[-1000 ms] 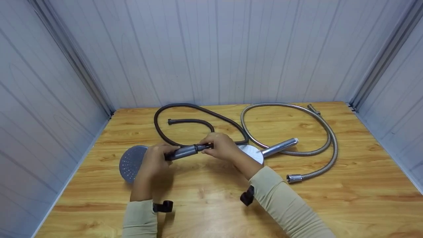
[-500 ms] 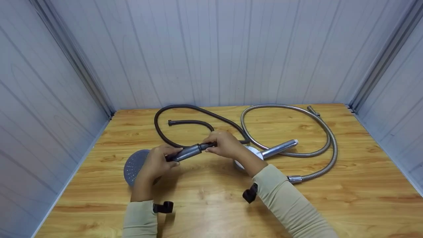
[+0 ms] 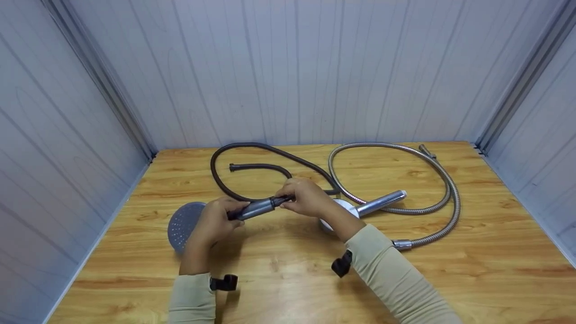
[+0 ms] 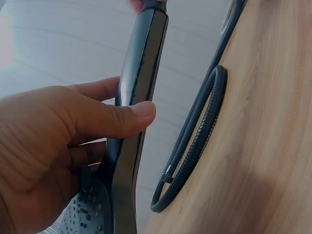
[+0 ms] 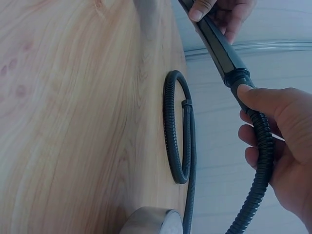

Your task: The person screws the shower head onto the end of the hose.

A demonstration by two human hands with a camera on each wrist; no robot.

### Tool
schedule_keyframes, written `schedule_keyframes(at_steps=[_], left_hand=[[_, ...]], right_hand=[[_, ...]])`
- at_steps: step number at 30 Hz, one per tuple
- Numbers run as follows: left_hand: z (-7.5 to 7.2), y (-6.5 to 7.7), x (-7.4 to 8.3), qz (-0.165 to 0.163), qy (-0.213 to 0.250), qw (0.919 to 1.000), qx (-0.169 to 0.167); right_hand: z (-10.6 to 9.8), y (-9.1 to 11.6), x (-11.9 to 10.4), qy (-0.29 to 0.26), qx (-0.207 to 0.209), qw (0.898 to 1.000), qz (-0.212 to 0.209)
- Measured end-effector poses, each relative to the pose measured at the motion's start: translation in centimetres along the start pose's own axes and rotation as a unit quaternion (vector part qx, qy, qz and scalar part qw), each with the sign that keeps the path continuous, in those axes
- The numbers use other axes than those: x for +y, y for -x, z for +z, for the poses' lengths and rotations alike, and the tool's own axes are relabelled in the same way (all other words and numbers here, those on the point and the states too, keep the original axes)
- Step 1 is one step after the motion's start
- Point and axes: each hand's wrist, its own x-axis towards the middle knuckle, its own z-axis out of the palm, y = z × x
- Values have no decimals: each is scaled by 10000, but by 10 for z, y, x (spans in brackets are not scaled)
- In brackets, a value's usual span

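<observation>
A dark grey shower head (image 3: 181, 227) with a perforated round face is held up by my left hand (image 3: 215, 222), which grips its handle (image 4: 142, 53) with the thumb across the near side. At the free end of that handle, my right hand (image 3: 305, 199) pinches the end fitting of a black ribbed shower hose (image 5: 263, 139) between thumb and fingers. Fitting and handle stand in line, end to end, in the right wrist view. From the right hand the hose runs down and loops over the table behind, its other end (image 3: 238, 167) lying loose.
On the wooden table (image 3: 274, 279), a chrome shower head (image 3: 381, 202) lies beside the right forearm, partly covered by it. A coiled silver metal hose (image 3: 455, 193) lies at the right, its near fitting (image 3: 402, 244) next to the sleeve. Pale panel walls (image 3: 315, 72) enclose the back and sides.
Both hands, with the shower head and hose end between them, have shifted slightly right. The left thumb now shows along the handle. The right sleeve now partly covers the silver hose's near fitting.
</observation>
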Motion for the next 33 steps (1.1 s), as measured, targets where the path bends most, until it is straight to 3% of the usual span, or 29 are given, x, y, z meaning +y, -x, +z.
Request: schedule_keyframes(at_steps=[10, 17, 33], left_hand=[[0, 0, 2, -38, 60, 10000, -32], [2, -1, 1, 309, -131, 9994, 108], [1, -1, 6, 380, -339, 9987, 76]], right_hand=[[-2, 2, -1, -185, -124, 9996, 167], [-5, 3, -1, -257, -200, 9995, -3], [-8, 2, -1, -59, -806, 9967, 96]])
